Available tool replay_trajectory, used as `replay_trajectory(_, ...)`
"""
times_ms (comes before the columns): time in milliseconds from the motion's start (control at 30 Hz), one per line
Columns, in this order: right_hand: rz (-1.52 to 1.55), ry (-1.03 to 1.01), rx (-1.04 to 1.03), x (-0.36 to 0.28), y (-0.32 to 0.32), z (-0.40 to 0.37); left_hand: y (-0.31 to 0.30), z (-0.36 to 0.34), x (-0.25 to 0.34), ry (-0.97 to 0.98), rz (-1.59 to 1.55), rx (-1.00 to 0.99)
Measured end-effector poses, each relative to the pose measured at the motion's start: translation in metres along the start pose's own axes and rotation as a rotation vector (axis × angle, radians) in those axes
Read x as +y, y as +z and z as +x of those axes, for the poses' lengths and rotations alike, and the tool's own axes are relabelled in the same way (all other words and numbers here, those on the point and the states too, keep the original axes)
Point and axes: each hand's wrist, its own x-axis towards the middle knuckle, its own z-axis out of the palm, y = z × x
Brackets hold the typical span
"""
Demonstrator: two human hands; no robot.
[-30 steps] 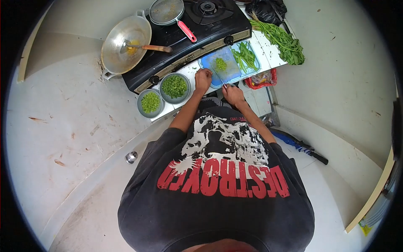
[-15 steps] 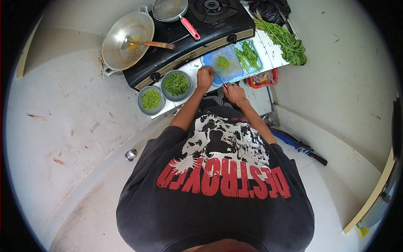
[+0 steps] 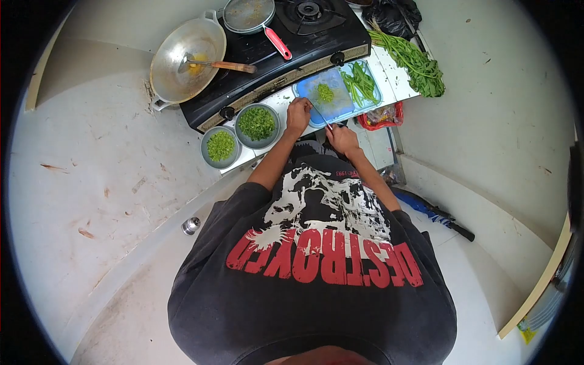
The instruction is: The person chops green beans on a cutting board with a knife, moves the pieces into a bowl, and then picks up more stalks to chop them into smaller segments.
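wok (image 3: pixel 176 67): far left on the stove (image 3: pixel 292 44), a bit of yellow food inside, wooden-handled spatula (image 3: pixel 222 65) resting in it.
small bowl (image 3: pixel 203 149): on the surface (image 3: pixel 388 76) in front of the stove, held finely chopped light greens.
big bowl (image 3: pixel 236 126): touching the small bowl on its right, held darker chopped greens.
strainer (image 3: pixel 246 15): on the stove top, red handle angled toward me.
left grip (image 3: pixel 298 115): my fingers were curled, knuckles up, at the near left corner of the cutting board (image 3: pixel 336 108). Couldn't tell if anything was under them.
knife (image 3: pixel 320 115): blade lay slantwise over the board's near edge, tip just beside my left grip.
chopped pile (image 3: pixel 325 93): small green heap mid-board, beyond the blade, not touching it.
cutting board: blue, on the surface just right of the big bowl, up against the stove front.
right grip (image 3: pixel 344 139): pressed together around the knife handle, just off the board's near edge.
cut beans (image 3: pixel 360 82): loose green lengths at the board's right end.
red bag (image 3: pixel 383 115): at the surface edge, just beside the board's right end.
bean bunch (image 3: pixel 413 61): long uncut stalks on the surface, right of the board, well apart from both my grips.
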Motion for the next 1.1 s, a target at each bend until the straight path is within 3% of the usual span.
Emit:
replay_trajectory(167,0.009,0.016,0.000,-0.001,-0.002,-0.003,-0.007,-0.003,0.007,0.049,0.048,-0.009)
replay_trajectory(267,0.029,-0.008,-0.011,-0.006,-0.004,-0.005,-0.006,-0.003,0.010,-0.040,-0.001,-0.016)
replay_trajectory(767,-0.009,0.009,-0.078,-0.010,-0.008,0.004,-0.005,-0.002,0.001,-0.051,-0.025,-0.023)
replay_trajectory(1100,-0.031,-0.028,0.009,-0.014,-0.001,0.016,-0.002,-0.004,0.005,-0.095,0.041,0.020)
